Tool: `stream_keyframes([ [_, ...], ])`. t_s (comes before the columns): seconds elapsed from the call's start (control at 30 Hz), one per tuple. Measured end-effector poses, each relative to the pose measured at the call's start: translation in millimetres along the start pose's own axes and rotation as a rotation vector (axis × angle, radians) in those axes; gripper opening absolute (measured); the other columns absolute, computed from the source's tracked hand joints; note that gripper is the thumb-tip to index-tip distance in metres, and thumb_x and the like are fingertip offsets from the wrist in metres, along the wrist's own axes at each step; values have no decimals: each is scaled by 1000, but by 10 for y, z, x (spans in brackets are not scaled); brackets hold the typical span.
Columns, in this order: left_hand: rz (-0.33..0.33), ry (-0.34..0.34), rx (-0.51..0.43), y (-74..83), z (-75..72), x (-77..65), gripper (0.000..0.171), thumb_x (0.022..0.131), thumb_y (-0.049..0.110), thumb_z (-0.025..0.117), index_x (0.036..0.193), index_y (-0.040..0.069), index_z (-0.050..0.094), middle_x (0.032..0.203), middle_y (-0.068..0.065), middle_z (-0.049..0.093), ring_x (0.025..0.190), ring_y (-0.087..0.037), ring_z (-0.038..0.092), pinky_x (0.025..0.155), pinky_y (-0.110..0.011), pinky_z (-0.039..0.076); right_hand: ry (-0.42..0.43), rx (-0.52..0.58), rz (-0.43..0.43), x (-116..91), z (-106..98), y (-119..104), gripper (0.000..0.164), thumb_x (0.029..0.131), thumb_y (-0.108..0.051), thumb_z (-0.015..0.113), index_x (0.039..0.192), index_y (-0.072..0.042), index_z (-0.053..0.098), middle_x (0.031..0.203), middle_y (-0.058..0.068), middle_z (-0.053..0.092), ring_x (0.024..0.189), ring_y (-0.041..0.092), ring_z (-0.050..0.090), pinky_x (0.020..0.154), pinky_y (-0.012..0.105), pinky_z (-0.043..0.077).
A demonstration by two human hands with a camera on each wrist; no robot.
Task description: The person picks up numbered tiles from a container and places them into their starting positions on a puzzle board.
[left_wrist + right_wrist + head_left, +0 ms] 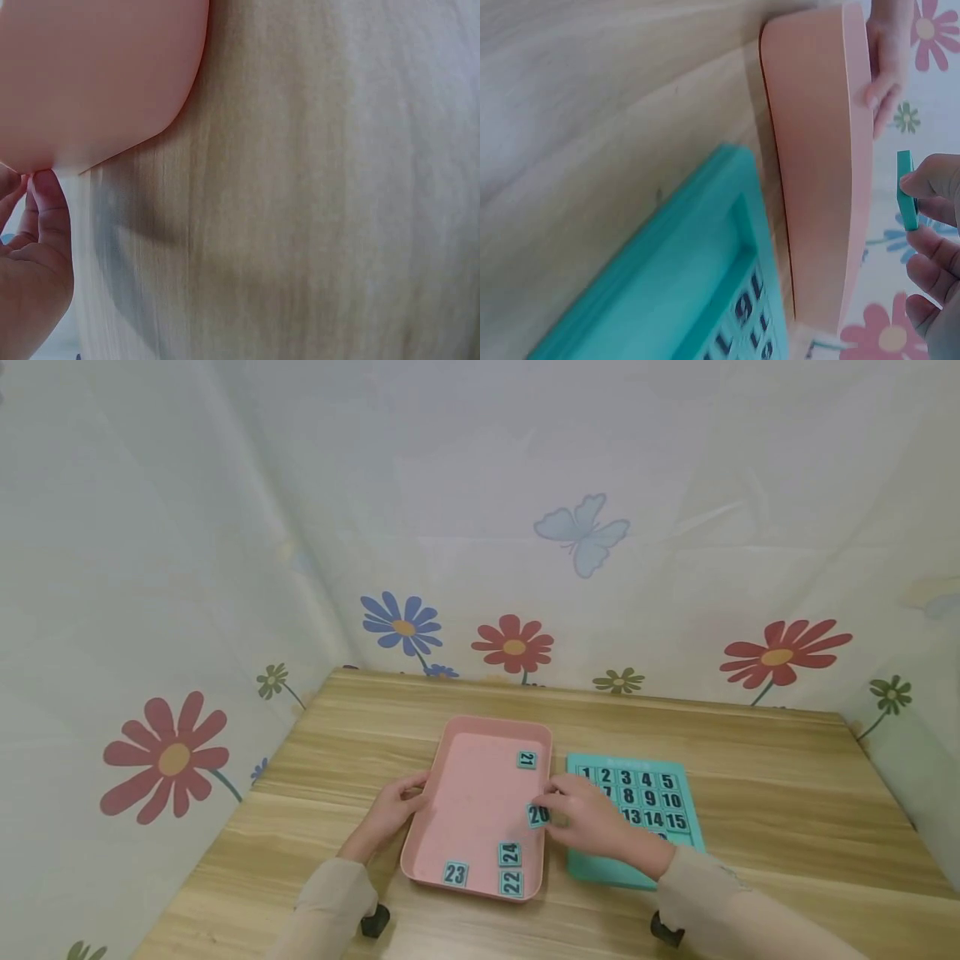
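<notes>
My left hand (390, 814) (37, 255) holds the left rim of a shallow pink tray (472, 793) (97, 75), thumb over the edge. Above the tray's right side, my right hand (588, 818) pinches a teal number tile (537, 815) marked 20. The right wrist view shows this tile (906, 191) edge-on between thumb and fingertips. Inside the tray lie tile 21 (527, 760), tile 24 (509, 854), tile 22 (512, 883) and tile 23 (455, 873). A teal number board (600, 868) (720, 172), partly hidden by my right forearm, lies right of the tray, its upper rows filled with numbered tiles.
Both tray and board rest on a wood-grain table (787, 793). Behind it hangs a pale cloth (465, 527) printed with flowers and a butterfly. A small black object sits by each sleeve, such as the one at the left cuff (375, 921).
</notes>
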State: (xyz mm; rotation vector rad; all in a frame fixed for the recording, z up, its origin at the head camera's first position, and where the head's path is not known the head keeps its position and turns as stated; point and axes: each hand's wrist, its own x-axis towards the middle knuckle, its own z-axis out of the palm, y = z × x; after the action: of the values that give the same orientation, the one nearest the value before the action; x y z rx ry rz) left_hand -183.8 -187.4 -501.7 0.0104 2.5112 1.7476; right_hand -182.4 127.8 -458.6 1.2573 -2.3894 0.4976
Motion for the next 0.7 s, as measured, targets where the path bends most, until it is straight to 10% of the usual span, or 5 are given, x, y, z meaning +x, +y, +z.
stream_keyframes([
  [0.7,-11,2,-17,-57,3,32,42,84,-2,51,125,-5,44,114,-26,54,101,-34,56,81,-37,51,49,-111,159,-606,-395,554,30,59,-13,74,89,-12,69,81,-4,54,74,9,47,61,26,43],
])
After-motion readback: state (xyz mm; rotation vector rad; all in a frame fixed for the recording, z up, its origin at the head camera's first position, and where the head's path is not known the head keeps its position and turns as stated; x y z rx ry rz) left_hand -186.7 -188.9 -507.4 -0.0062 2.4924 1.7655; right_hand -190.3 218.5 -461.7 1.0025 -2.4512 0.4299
